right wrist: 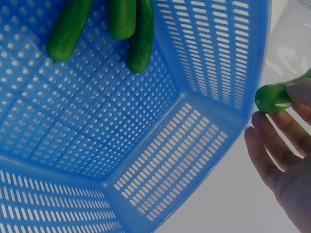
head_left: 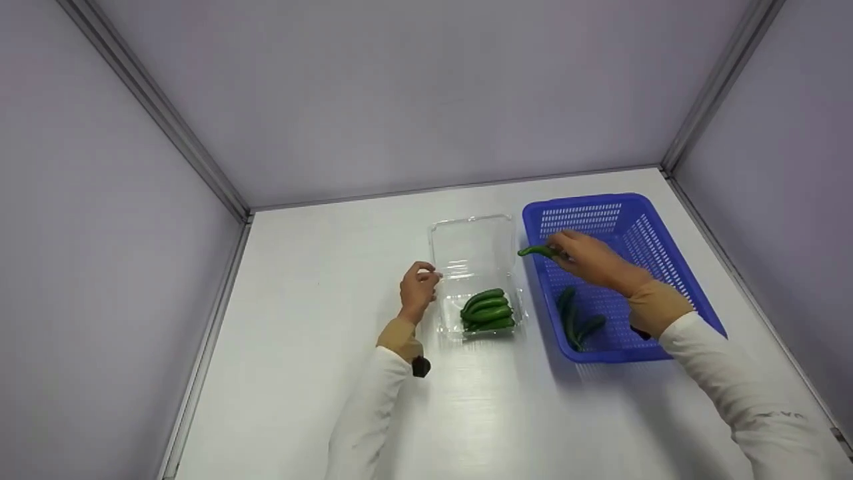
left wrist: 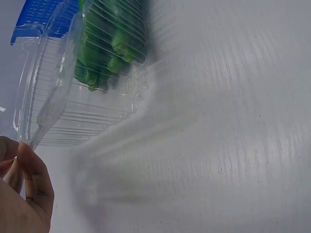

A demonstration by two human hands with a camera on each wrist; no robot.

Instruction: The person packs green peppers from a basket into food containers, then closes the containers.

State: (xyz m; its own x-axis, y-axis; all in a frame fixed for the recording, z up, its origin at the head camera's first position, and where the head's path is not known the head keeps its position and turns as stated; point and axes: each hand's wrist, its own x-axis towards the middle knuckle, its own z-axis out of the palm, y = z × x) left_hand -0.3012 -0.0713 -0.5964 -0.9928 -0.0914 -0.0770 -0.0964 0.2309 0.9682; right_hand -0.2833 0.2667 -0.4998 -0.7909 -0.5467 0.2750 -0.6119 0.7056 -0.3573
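My left hand pinches the edge of a clear plastic clamshell box between thumb and finger, at its left side near the fold. The box lies with its lid raised back. Several long green peppers lie side by side in its front half, seen through the ribbed wall in the left wrist view. My right hand holds one curved green pepper by thumb and fingers, above the left rim of the blue basket. The pepper's thin end points left, toward the box.
Inside the basket, 3 green peppers lie near its left wall. The basket stands right of the box on a white table. Grey panels rise at the back and on both sides.
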